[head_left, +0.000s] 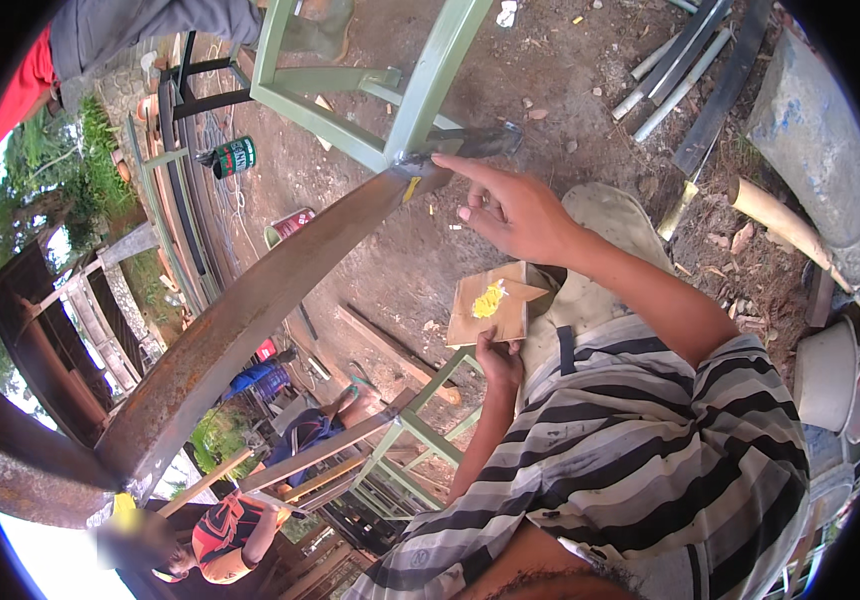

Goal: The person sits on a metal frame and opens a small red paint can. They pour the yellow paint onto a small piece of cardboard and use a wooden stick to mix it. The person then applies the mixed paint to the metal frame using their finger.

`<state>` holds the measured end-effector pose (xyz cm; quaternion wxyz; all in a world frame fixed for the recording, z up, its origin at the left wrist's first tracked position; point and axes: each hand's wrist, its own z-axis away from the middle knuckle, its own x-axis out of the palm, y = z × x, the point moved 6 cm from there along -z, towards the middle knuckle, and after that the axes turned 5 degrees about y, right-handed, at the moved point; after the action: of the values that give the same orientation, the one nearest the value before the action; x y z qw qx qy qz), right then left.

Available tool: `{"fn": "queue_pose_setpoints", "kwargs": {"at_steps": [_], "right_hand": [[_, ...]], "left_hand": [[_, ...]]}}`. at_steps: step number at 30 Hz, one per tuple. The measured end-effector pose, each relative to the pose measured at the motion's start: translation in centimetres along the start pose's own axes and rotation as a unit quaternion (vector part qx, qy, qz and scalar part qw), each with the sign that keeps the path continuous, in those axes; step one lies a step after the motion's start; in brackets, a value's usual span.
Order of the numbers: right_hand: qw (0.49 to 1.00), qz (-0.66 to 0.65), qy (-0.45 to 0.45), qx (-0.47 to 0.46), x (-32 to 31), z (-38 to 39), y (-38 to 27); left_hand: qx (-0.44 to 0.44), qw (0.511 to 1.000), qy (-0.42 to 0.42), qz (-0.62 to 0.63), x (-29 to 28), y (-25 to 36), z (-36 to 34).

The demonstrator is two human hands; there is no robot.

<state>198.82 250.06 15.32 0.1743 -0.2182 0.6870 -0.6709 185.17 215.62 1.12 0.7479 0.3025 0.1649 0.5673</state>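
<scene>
My right hand (525,215) reaches out with its index finger stretched to the welded joint of a green-painted metal frame (412,130) and a rusty steel beam (280,270). Its fingertip is at the joint and the other fingers are loosely bent; nothing shows in the hand. A yellow smear (412,188) marks the beam beside that joint. Lower down, my left hand (500,362) grips the edge of a brown board (465,315). On the board's face lies a lump of yellow putty (490,299).
A dark green can (235,158) and another can (290,226) stand on the dirt ground. Pipes and flat bars (685,85) lie at upper right, near a grey slab (815,130). One person (235,535) is at lower left; another's grey-trousered leg (150,35) shows at upper left.
</scene>
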Motion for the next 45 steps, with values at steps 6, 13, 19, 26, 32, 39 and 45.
{"fn": "queue_pose_setpoints", "kwargs": {"at_steps": [6,13,19,26,32,39,45], "right_hand": [[0.998,0.040,-0.046,0.013,1.1,4.0,0.1],[0.993,0.101,-0.052,0.000,2.9,6.7,-0.6],[0.999,0.029,0.028,-0.030,6.3,6.6,0.2],[0.995,0.024,0.090,0.026,8.9,5.3,-1.0],[0.788,0.586,-0.055,-0.182,10.3,5.6,-6.2],[0.488,0.818,-0.212,-0.221,11.0,2.9,-9.1],[0.370,0.865,-0.247,-0.234,11.7,0.3,-9.8]], "left_hand": [[0.046,0.999,0.011,0.016,1.6,0.3,1.2],[0.070,0.992,-0.012,0.100,-0.1,-1.3,-1.8],[0.059,0.982,-0.051,0.171,-0.6,-1.5,-2.0],[0.079,0.977,-0.065,0.187,-1.5,-2.4,-2.5],[0.102,0.987,-0.062,0.111,-0.8,-1.7,-2.4],[0.098,0.986,-0.073,0.115,-0.9,-1.7,-2.4],[0.070,0.981,-0.063,0.172,-1.1,-1.5,-2.5]]}}
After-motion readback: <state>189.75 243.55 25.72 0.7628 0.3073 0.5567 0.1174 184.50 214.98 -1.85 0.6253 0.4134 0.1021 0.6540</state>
